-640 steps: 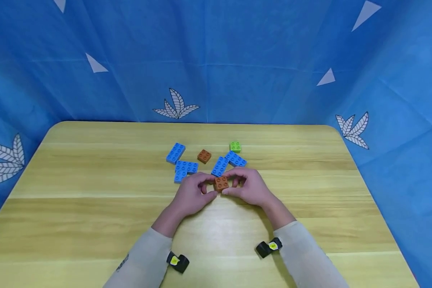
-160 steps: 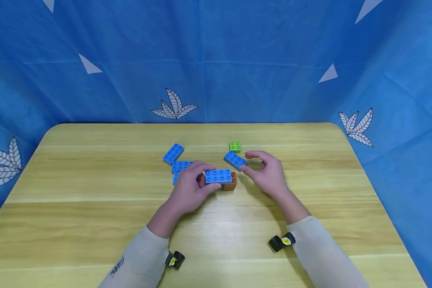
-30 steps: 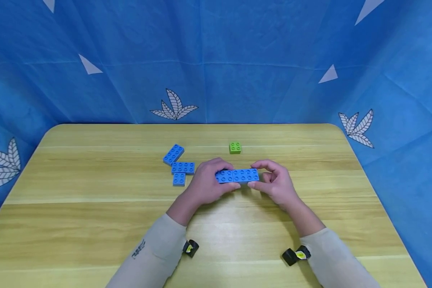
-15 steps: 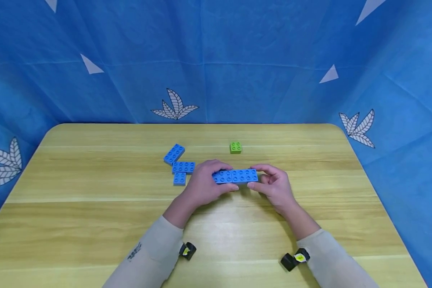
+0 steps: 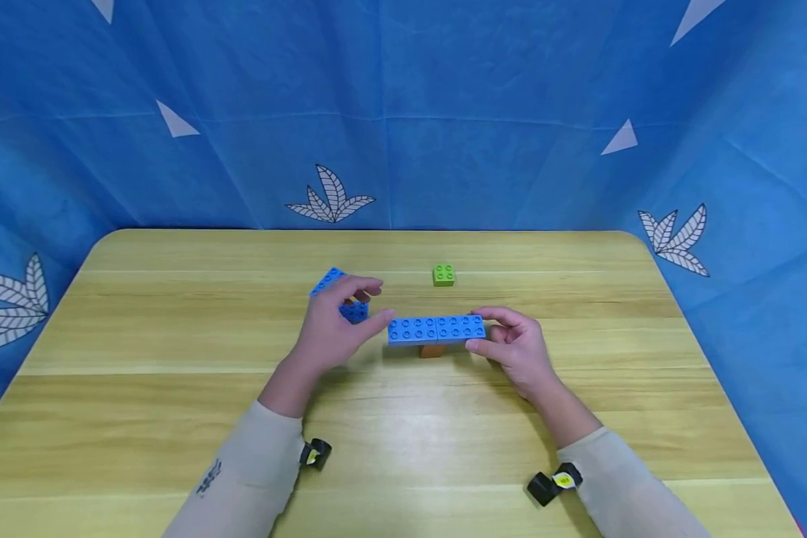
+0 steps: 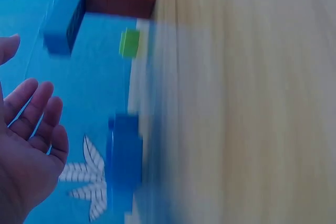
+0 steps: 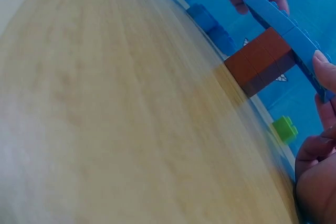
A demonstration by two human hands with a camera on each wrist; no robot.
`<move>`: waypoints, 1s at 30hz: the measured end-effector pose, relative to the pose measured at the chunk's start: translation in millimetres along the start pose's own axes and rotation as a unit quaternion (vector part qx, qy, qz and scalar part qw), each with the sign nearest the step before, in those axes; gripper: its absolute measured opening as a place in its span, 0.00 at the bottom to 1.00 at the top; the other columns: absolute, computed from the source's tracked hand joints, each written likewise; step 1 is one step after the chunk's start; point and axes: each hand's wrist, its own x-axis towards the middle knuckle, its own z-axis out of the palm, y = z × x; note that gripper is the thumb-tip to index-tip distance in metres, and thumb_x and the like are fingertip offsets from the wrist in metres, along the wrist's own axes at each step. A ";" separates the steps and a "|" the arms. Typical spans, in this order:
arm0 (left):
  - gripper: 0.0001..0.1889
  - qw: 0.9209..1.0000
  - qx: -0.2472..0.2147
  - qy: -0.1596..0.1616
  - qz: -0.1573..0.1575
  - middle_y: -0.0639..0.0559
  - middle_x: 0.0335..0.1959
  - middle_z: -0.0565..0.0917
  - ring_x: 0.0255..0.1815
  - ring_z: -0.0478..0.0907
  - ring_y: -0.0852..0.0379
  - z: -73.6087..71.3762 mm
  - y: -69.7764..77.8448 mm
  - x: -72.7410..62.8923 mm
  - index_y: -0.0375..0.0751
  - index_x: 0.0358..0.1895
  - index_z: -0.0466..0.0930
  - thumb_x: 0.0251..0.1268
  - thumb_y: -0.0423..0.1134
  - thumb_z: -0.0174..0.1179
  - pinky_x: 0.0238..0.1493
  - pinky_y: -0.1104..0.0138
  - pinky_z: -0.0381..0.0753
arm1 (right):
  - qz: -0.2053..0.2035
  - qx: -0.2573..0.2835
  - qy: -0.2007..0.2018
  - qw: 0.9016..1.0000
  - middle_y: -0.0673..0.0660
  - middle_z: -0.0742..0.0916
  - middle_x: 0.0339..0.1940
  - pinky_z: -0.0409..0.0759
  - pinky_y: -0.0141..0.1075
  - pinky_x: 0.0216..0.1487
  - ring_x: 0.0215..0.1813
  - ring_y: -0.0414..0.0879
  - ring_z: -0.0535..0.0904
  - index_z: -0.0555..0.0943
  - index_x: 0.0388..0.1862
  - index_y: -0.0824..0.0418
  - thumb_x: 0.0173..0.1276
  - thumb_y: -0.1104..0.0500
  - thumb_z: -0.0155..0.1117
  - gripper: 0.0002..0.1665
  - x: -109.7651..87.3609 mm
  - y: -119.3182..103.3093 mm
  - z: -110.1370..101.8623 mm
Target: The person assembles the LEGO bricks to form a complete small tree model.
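Observation:
Two blue eight-stud bricks, the left one [image 5: 412, 332] and the right one [image 5: 461, 329], lie end to end across a stack of brown bricks [image 7: 258, 61]. Their outer ends overhang the stack on both sides. My right hand [image 5: 518, 351] pinches the right blue brick's outer end between thumb and fingers. Apart from the row, my left hand [image 5: 329, 325] holds nothing, its fingers relaxed and spread from the thumb. It hovers over loose blue bricks [image 5: 355, 311], partly covering them. In the left wrist view the left hand [image 6: 31, 145] is also free of any brick.
A green four-stud brick [image 5: 444, 276] sits behind the blue row. Another loose blue brick [image 5: 326, 282] lies at the back left, partly behind the left hand. The wooden table [image 5: 545, 269] ends at a blue curtain [image 5: 484, 172].
Brown bricks got stacked and two blue bricks laid across the top. In the last half second my left hand let go of the left blue brick and moved left; my right hand stayed.

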 end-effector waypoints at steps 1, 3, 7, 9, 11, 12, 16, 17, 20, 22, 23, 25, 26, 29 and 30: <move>0.22 1.000 0.000 0.006 -0.006 0.50 0.48 0.83 0.48 0.77 0.51 -4.7 -2.9 -0.9 0.41 0.56 0.82 0.59 0.41 0.73 0.49 0.49 0.77 | -0.001 0.002 0.000 1.000 0.52 0.70 0.15 0.57 0.32 0.18 0.18 0.44 0.59 0.82 0.51 0.74 0.54 0.80 0.71 0.23 0.1 -0.1 0.0; 0.22 1.000 0.001 0.016 -0.014 0.47 0.48 0.83 0.47 0.77 0.49 -13.2 -7.9 -3.1 0.41 0.56 0.83 0.59 0.40 0.74 0.48 0.49 0.77 | -0.004 0.005 -0.001 1.000 0.52 0.70 0.15 0.57 0.32 0.18 0.18 0.44 0.59 0.82 0.51 0.74 0.54 0.80 0.71 0.23 0.2 -0.1 -0.2; 0.21 0.999 0.013 0.026 -0.027 0.42 0.48 0.83 0.45 0.77 0.47 -25.9 -16.8 -8.5 0.39 0.55 0.83 0.57 0.37 0.74 0.47 0.49 0.76 | -0.008 0.010 -0.003 1.000 0.52 0.71 0.15 0.56 0.33 0.18 0.18 0.45 0.58 0.81 0.52 0.74 0.55 0.80 0.71 0.23 0.3 0.1 -0.6; 0.21 0.999 0.017 0.028 -0.035 0.41 0.49 0.83 0.45 0.77 0.46 -31.0 -20.0 -11.3 0.39 0.55 0.83 0.57 0.34 0.74 0.46 0.50 0.76 | -0.008 0.011 -0.003 1.000 0.52 0.72 0.16 0.56 0.33 0.18 0.18 0.45 0.59 0.82 0.52 0.74 0.55 0.80 0.71 0.23 0.0 0.1 -0.9; 0.20 0.998 0.023 0.029 -0.046 0.41 0.49 0.83 0.44 0.77 0.47 -35.5 -23.9 -14.1 0.37 0.55 0.83 0.58 0.31 0.72 0.46 0.52 0.75 | -0.008 0.011 -0.003 1.000 0.52 0.72 0.16 0.56 0.33 0.19 0.18 0.45 0.59 0.82 0.52 0.74 0.55 0.79 0.71 0.23 -0.1 0.2 -1.0; 0.20 0.998 0.027 0.030 -0.055 0.41 0.49 0.83 0.44 0.76 0.47 -37.5 -25.9 -15.7 0.36 0.55 0.83 0.58 0.30 0.71 0.46 0.52 0.75 | -0.008 0.011 -0.003 1.000 0.52 0.73 0.16 0.56 0.33 0.19 0.18 0.45 0.59 0.82 0.52 0.74 0.55 0.79 0.71 0.23 -0.2 0.3 -1.0; 0.19 0.995 0.044 0.031 -0.085 0.43 0.47 0.83 0.43 0.77 0.49 -43.5 -34.9 -21.2 0.33 0.54 0.83 0.58 0.26 0.69 0.44 0.55 0.74 | -0.007 0.009 -0.006 1.000 0.52 0.72 0.16 0.57 0.33 0.19 0.18 0.45 0.59 0.82 0.52 0.74 0.55 0.80 0.71 0.23 -0.3 0.4 -0.9; 0.18 0.994 0.049 0.031 -0.088 0.43 0.47 0.83 0.43 0.77 0.49 -44.4 -37.3 -22.0 0.33 0.53 0.83 0.58 0.25 0.68 0.44 0.55 0.75 | -0.007 0.008 -0.006 1.000 0.52 0.72 0.16 0.57 0.33 0.19 0.18 0.45 0.59 0.81 0.52 0.74 0.55 0.80 0.71 0.23 -0.3 0.3 -0.9; 0.18 0.993 0.064 0.029 -0.099 0.43 0.46 0.83 0.42 0.78 0.48 -46.2 -42.1 -24.2 0.32 0.53 0.83 0.57 0.23 0.67 0.44 0.56 0.77 | -0.007 0.009 -0.005 1.000 0.52 0.72 0.16 0.57 0.33 0.19 0.18 0.45 0.59 0.81 0.52 0.74 0.55 0.80 0.71 0.23 -0.4 0.0 -0.6; 0.19 0.991 0.078 0.027 -0.108 0.43 0.46 0.83 0.41 0.78 0.48 -46.3 -44.8 -24.6 0.32 0.53 0.83 0.57 0.23 0.67 0.44 0.56 0.78 | -0.008 0.011 -0.004 1.000 0.52 0.71 0.16 0.57 0.33 0.19 0.18 0.45 0.59 0.81 0.52 0.75 0.55 0.80 0.71 0.23 -0.5 -0.3 -0.3; 0.19 0.989 0.086 0.025 -0.113 0.43 0.46 0.83 0.41 0.78 0.48 -45.7 -46.6 -24.7 0.32 0.53 0.83 0.57 0.23 0.68 0.44 0.56 0.78 | -0.008 0.011 -0.003 1.000 0.52 0.71 0.16 0.57 0.33 0.19 0.18 0.45 0.59 0.81 0.51 0.75 0.55 0.80 0.71 0.23 -0.5 -0.5 -0.2; 0.19 0.987 0.100 0.023 -0.121 0.43 0.45 0.83 0.40 0.77 0.48 -44.2 -48.3 -24.9 0.33 0.53 0.83 0.56 0.24 0.69 0.43 0.56 0.78 | -0.006 0.010 -0.002 1.000 0.52 0.71 0.16 0.57 0.33 0.19 0.18 0.45 0.59 0.81 0.51 0.76 0.54 0.80 0.71 0.23 -0.7 -0.8 0.0; 0.20 0.986 0.106 0.022 -0.125 0.43 0.45 0.83 0.40 0.77 0.48 -43.3 -49.1 -24.8 0.33 0.53 0.83 0.56 0.25 0.70 0.42 0.57 0.78 | -0.005 0.008 -0.002 1.000 0.52 0.72 0.16 0.57 0.33 0.18 0.18 0.45 0.59 0.81 0.52 0.76 0.55 0.80 0.71 0.23 -0.8 -1.1 0.0; 0.21 0.985 0.115 0.018 -0.131 0.43 0.45 0.83 0.40 0.77 0.48 -40.7 -50.4 -24.1 0.33 0.55 0.83 0.56 0.27 0.72 0.41 0.57 0.78 | -0.001 0.005 -0.002 1.000 0.52 0.73 0.16 0.57 0.32 0.18 0.18 0.45 0.59 0.80 0.52 0.76 0.55 0.80 0.71 0.24 -0.8 -2.0 0.0; 0.22 0.984 0.117 0.016 -0.133 0.43 0.45 0.83 0.39 0.77 0.49 -40.1 -50.6 -23.8 0.34 0.56 0.82 0.56 0.28 0.73 0.42 0.57 0.78 | 0.001 0.004 -0.002 1.000 0.52 0.73 0.17 0.57 0.32 0.18 0.18 0.45 0.59 0.80 0.52 0.76 0.55 0.80 0.71 0.24 -0.8 -2.2 0.1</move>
